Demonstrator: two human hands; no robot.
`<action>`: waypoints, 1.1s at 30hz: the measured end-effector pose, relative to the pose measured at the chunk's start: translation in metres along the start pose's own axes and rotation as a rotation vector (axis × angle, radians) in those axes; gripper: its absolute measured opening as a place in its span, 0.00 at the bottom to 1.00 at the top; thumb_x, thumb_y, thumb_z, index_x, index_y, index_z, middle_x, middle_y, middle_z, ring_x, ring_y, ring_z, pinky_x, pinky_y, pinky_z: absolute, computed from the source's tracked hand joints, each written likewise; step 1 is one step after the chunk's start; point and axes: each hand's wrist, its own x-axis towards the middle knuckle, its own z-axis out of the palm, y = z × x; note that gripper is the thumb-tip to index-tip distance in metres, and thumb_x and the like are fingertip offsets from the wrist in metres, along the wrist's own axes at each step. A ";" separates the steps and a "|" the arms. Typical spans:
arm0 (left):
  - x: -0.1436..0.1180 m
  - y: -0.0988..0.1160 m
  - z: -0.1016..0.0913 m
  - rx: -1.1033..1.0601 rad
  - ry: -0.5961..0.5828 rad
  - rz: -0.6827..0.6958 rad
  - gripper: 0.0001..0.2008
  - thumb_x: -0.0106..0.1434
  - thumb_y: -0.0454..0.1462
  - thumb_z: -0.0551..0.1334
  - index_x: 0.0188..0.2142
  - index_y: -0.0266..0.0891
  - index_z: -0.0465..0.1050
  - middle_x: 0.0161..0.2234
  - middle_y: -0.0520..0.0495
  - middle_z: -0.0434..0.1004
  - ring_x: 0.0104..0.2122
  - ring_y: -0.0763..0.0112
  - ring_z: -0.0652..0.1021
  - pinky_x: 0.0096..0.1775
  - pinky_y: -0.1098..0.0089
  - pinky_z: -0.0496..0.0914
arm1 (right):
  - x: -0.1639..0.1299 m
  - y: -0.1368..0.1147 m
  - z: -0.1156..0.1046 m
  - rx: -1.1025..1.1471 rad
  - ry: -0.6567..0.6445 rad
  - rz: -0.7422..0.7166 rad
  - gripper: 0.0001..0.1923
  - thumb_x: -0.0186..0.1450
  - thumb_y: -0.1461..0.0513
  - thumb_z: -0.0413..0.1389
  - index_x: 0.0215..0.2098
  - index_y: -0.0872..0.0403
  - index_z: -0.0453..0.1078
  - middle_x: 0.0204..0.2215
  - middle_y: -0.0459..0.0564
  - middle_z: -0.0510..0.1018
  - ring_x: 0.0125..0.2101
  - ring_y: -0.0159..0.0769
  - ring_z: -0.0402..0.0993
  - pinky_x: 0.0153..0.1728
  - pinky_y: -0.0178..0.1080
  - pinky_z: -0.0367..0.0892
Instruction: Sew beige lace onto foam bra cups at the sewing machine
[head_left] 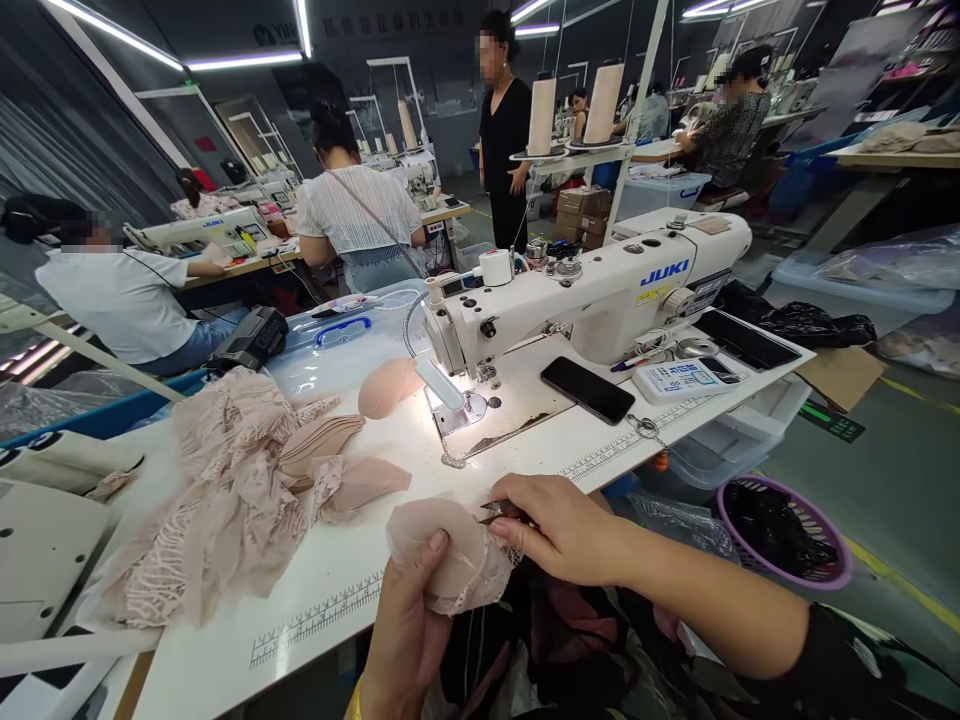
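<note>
My left hand (420, 610) is closed on a beige bra cup (442, 550) with lace along its edge, thumb pressed on the cup's face. In my right hand (555, 525) is a small pair of dark thread snips (495, 513), their points directed left at the cup's edge. Whether the blades touch thread or fabric I cannot tell. Both hands are in front of the table's near edge. Beyond them stands a white sewing machine (585, 290) with its lamp lit. A loose foam cup (390, 388) lies left of the needle area.
A heap of beige lace pieces (217, 480) covers the table's left side, with stacked cups (322, 445) beside it. A black phone (587, 389) and a white box (679, 380) lie right of the needle. A purple basket (844, 575) stands on the floor. Several people work behind.
</note>
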 end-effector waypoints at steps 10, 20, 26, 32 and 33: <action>0.001 0.001 0.000 0.000 -0.015 -0.004 0.30 0.53 0.38 0.77 0.56 0.44 0.76 0.51 0.44 0.83 0.53 0.46 0.80 0.46 0.59 0.80 | -0.001 -0.003 -0.001 -0.025 -0.015 -0.036 0.11 0.76 0.56 0.49 0.48 0.55 0.68 0.37 0.51 0.78 0.34 0.38 0.73 0.36 0.38 0.64; -0.002 0.000 0.002 0.031 0.003 0.009 0.30 0.51 0.40 0.78 0.54 0.47 0.78 0.49 0.46 0.85 0.51 0.48 0.81 0.48 0.60 0.79 | 0.003 -0.005 0.001 -0.094 -0.041 -0.091 0.13 0.78 0.55 0.45 0.44 0.53 0.67 0.33 0.49 0.76 0.31 0.37 0.69 0.33 0.37 0.61; 0.000 0.000 0.000 0.053 0.016 0.022 0.30 0.52 0.40 0.78 0.55 0.45 0.78 0.48 0.45 0.85 0.51 0.47 0.81 0.47 0.58 0.80 | 0.004 0.006 -0.002 -0.119 0.027 -0.116 0.16 0.79 0.57 0.42 0.39 0.52 0.67 0.30 0.46 0.74 0.29 0.35 0.68 0.32 0.36 0.60; -0.001 0.001 -0.006 0.089 0.025 0.045 0.31 0.50 0.40 0.79 0.54 0.41 0.79 0.43 0.42 0.86 0.47 0.47 0.83 0.46 0.58 0.80 | 0.010 0.050 -0.019 -0.335 0.075 0.118 0.13 0.77 0.56 0.47 0.43 0.54 0.70 0.36 0.53 0.78 0.36 0.41 0.74 0.39 0.41 0.66; -0.001 0.002 -0.007 0.105 0.026 0.046 0.31 0.49 0.40 0.79 0.53 0.40 0.79 0.42 0.42 0.86 0.46 0.48 0.83 0.45 0.59 0.81 | 0.011 0.052 -0.022 -0.370 0.093 0.108 0.12 0.76 0.56 0.50 0.46 0.55 0.70 0.42 0.57 0.79 0.42 0.45 0.75 0.45 0.46 0.67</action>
